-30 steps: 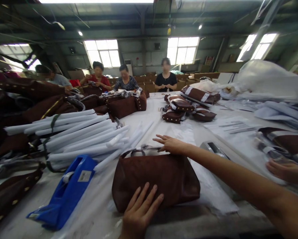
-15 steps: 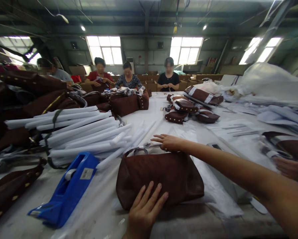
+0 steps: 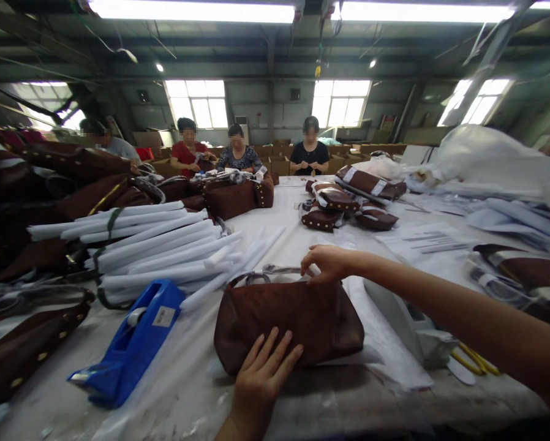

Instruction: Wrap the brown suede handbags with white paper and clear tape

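Observation:
A brown handbag point(image 3: 288, 320) lies flat in front of me on the white-covered table point(image 3: 302, 239). My left hand point(image 3: 262, 380) rests open on its near edge, fingers spread flat. My right hand point(image 3: 326, 263) reaches across to the bag's far top edge, its fingers curled down and pinched at the opening beside the metal-ringed handle point(image 3: 256, 277). What the fingers hold is too small to make out.
A blue tape dispenser point(image 3: 135, 343) sits at the left, with a pile of white rolled paper tubes point(image 3: 155, 251) behind it. More brown bags lie at the left point(image 3: 31, 343) and mid-table point(image 3: 334, 205). Several people sit at the far end. White sheets and a pale device point(image 3: 413, 327) are to the right.
My right hand has gone from lying flat with fingers stretched out to curled and pinched at the bag's top edge. The other person's hand at the right edge has left view.

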A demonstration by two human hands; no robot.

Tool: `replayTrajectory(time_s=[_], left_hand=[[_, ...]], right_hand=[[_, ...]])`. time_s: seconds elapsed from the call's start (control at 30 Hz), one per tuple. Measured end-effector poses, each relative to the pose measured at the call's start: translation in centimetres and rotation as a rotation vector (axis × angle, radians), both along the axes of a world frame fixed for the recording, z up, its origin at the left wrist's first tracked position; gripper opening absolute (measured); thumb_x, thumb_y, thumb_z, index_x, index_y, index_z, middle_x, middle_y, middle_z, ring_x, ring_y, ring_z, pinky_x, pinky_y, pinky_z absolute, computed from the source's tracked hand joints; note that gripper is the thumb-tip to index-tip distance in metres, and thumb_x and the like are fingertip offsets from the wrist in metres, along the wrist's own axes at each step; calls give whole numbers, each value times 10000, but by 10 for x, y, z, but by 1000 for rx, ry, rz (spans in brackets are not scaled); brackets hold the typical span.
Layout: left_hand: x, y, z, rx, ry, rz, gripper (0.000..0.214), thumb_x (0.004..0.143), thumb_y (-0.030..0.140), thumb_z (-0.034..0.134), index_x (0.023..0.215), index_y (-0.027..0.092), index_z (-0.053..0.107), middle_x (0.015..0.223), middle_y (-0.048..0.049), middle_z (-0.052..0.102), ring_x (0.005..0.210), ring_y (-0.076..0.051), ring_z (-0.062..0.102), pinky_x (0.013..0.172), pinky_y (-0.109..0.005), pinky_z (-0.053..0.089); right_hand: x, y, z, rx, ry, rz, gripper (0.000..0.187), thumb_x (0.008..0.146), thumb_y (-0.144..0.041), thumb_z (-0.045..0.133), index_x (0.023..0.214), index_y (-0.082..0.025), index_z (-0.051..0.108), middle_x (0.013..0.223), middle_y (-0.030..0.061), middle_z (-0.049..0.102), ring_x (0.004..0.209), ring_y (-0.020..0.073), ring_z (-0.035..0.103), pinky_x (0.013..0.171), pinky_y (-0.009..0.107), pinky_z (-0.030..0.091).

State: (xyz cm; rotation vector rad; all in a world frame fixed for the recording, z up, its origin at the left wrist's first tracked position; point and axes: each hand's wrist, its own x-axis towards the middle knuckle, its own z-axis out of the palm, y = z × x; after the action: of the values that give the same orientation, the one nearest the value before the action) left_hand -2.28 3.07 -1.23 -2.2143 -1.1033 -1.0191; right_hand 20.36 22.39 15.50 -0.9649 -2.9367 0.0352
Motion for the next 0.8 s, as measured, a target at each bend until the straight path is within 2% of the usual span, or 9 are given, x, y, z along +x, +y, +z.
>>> replayTrajectory(time_s=[0.1,0.23,0.3,0.4,0.47,0.6,0.7,0.8], left_hand=[[-2,-1,2,-20,39,9,409,1030,199,390,1371,334,570,1392,21,617,1302,-185,568,1132,-354,444],[-4,6,1,-43,76,15,424,1023,184,398,1396,324,543,1406,12,605,1313,-199,559,1099,-368,471],[-5,11,1,-43,84,21,429,1025,188,392,1410,320,528,1416,15,596,1314,-208,558,1087,-380,478],[-7,18,3,-51,99,25,445,1019,162,387,1412,316,527,1423,19,588,1305,-218,566,1066,-393,489],[-7,20,3,-62,114,23,456,1006,132,398,1403,306,540,1421,15,590,1304,-226,567,1067,-398,486],[-6,18,2,-67,162,33,460,982,120,456,1401,286,547,1434,-7,578,1323,-246,549,1098,-418,459],[1,15,2,-64,222,67,445,978,121,456,1393,249,554,1457,-41,555,1347,-262,523,1118,-459,438],[13,15,6,-96,288,94,392,992,122,409,1331,185,596,1517,-81,478,1392,-260,471,1134,-487,421]], right_hand=[[10,-22,1,-19,-3,-39,143,783,-272,688,911,-265,752,815,12,754,828,218,686,786,302,487],[22,-60,-13,34,119,-20,213,777,-139,623,920,-254,731,904,22,755,884,213,691,836,313,498],[28,-79,-29,-15,230,-14,220,805,-121,589,932,-240,724,959,29,754,914,199,695,870,312,510],[34,-100,-63,-72,424,-51,192,914,-171,529,949,-225,710,999,45,756,918,184,707,854,311,549],[37,-110,-89,-39,546,-65,196,963,-218,507,967,-225,703,1033,59,758,960,192,712,875,336,569],[40,-120,-130,85,710,-25,216,987,-206,485,978,-240,697,1090,60,757,1095,203,688,1030,428,532],[40,-122,-144,148,751,-30,227,990,-186,476,988,-242,696,1089,56,756,1119,198,680,1044,445,534],[39,-121,-146,238,747,17,221,981,-143,485,1009,-223,689,1093,59,753,1101,191,686,1033,434,549]])
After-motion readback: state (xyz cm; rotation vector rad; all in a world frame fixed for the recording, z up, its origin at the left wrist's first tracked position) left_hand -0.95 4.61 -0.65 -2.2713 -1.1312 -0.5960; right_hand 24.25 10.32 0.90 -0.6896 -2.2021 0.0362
